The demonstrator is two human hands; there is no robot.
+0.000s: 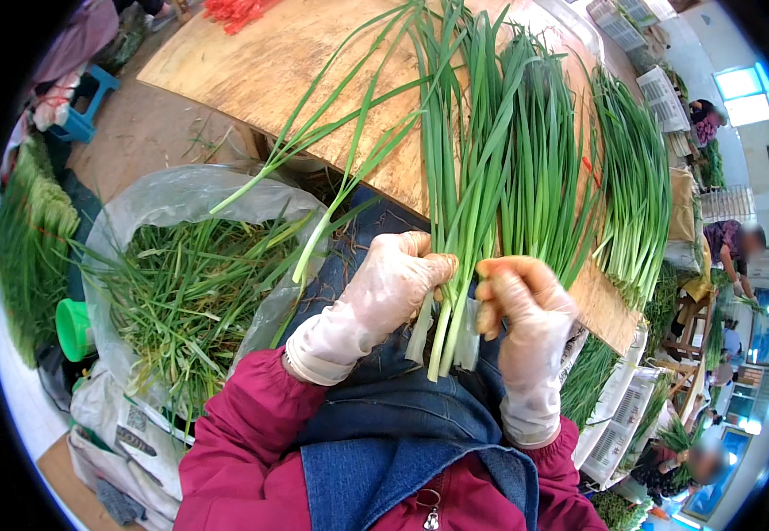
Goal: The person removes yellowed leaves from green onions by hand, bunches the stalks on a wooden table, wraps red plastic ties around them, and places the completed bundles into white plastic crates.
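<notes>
My left hand (384,288), in a thin whitish glove, pinches a few garlic chives (448,327), their pale stem ends pointing down toward my lap. My right hand (530,323), gloved the same way, is closed right beside those stems; whatever is between its fingertips is too small to make out. Pale, translucent strips hang by the stem ends. On the wooden board (305,80) ahead lie more chives (539,168), leaves pointing away from me. A separate bundle (632,186) lies farther right. Two loose stalks (349,190) stick out over the board's left edge.
A clear plastic bag (172,186) full of leaf scraps stands at my left, beside a green container (75,327). Beyond are a blue stool (91,102) and heaped chives (30,248). White crates (623,425) stand at right, where other people work. Red material (234,11) lies on the board's far edge.
</notes>
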